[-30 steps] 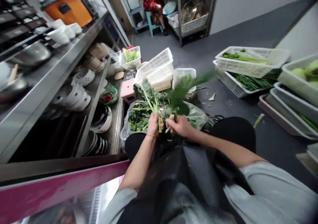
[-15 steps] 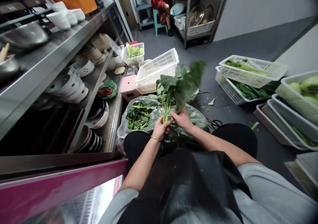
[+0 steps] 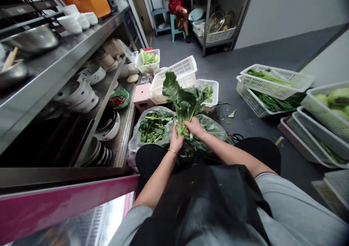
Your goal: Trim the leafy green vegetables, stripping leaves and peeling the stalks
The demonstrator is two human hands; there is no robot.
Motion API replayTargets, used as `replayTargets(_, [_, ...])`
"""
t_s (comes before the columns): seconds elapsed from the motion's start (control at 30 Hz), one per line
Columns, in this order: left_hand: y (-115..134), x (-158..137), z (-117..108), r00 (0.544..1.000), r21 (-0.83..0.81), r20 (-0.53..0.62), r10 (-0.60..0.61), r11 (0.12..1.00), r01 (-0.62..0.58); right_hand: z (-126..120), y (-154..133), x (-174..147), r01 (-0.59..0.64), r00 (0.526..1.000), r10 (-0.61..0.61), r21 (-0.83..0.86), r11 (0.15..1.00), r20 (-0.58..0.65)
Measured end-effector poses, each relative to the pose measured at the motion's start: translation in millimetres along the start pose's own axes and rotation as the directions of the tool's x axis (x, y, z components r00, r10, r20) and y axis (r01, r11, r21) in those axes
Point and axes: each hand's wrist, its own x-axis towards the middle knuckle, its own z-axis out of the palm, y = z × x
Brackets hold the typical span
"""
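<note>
A bunch of leafy greens (image 3: pixel 184 100) with pale green stems stands upright between my hands, its broad dark leaves pointing away from me. My left hand (image 3: pixel 177 138) is closed round the lower stems. My right hand (image 3: pixel 194 126) pinches a stem just to the right, fingers together. Below and left of the hands lies a clear plastic bag (image 3: pixel 133 138) full of cut greens (image 3: pixel 152 127). More clear plastic with greens (image 3: pixel 214 127) spreads out under my right hand. The fingertips are partly hidden by stems.
Beyond the bags stand a pink stool (image 3: pixel 142 95), a white basket (image 3: pixel 188 69) and a white tray of small greens (image 3: pixel 216 93). Stacked vegetable baskets (image 3: pixel 272 82) are at right. A steel shelf (image 3: pixel 124 129) with bowls runs along the left. A seated person (image 3: pixel 178 11) is far back.
The leafy bunch has swung from right to left and now stands more upright. My right hand has shifted slightly left. The white tray of small greens behind has come into view.
</note>
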Motion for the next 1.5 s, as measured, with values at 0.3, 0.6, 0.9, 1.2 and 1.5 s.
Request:
replayTargets(0.3, [8.9,-6.0,-31.3,0.932,-0.327,0.332,-0.142,0.91,0.255,-19.4,6.7,4.5,-0.08,0.992,0.114,0.447,0.891,-0.051])
replayTargets(0.6, [28.4,-0.7,-16.1,0.89,-0.334,0.363,-0.276,0.853,0.401,2.6,3.0,-14.6,-0.092,0.991,0.128,0.495,0.864,-0.04])
replayTargets(0.9, [16.5,-12.0,2.7,0.986,-0.029,0.144,-0.08,0.996,0.085,-21.0,-17.2,12.9,0.161,0.979,-0.181,-0.193,0.968,-0.091])
replayTargets(1.2, [36.3,-3.8,-24.1,0.824,-0.47,0.417,-0.383,0.685,0.556,-23.7,0.0,-32.8,0.18,0.971,-0.164,0.078,0.981,-0.174])
replayTargets(1.5, [26.9,-22.4,-27.5,0.557,-0.388,0.83,-0.02,0.697,0.603,-16.5,-9.8,-5.5,-0.382,0.921,0.237,0.597,0.706,0.31])
